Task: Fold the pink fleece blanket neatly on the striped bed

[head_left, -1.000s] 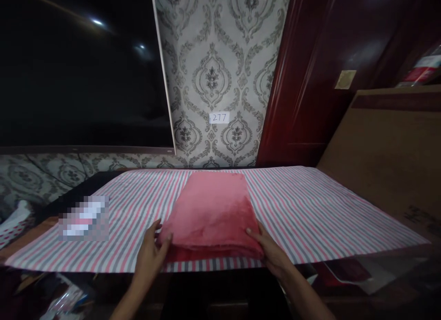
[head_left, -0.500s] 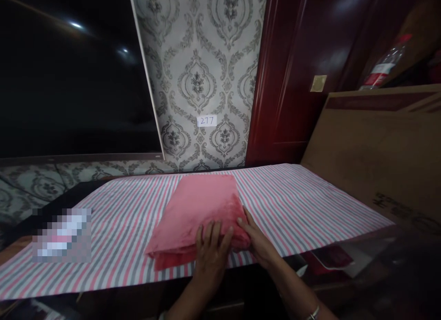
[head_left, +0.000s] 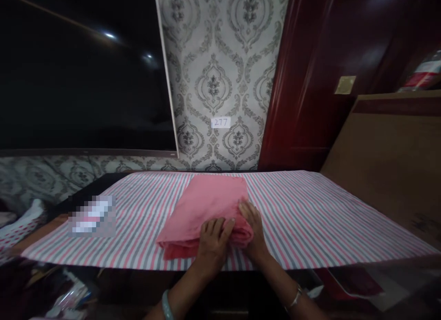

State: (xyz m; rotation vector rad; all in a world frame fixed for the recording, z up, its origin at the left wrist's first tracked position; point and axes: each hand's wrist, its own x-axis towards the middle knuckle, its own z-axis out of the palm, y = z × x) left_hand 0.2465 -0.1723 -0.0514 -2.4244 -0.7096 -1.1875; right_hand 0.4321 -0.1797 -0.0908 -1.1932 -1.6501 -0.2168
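Note:
A folded pink cloth (head_left: 203,198) lies flat in several layers, its near right corner bunched into a thick fold. My left hand (head_left: 214,242) has its fingers curled over the cloth's near edge, thumb toward the right. At the right edge, my right hand (head_left: 254,223) is closed round the bunched corner, fingers on top; its thumb is hidden. Both hands grip the same part of the cloth, a short way apart. Under it is a striped sheet (head_left: 299,210) in pink, grey and white.
A large dark television (head_left: 82,81) stands behind on the left. A cardboard box (head_left: 389,164) borders the sheet on the right, with a red-labelled bottle (head_left: 422,76) on top. A blurred-out patch (head_left: 91,216) sits at the left. Clutter shows below the front edge.
My right hand has moved up over the corner, its fingers now on top of the cloth. The corner is rolled over more. The view has shifted left.

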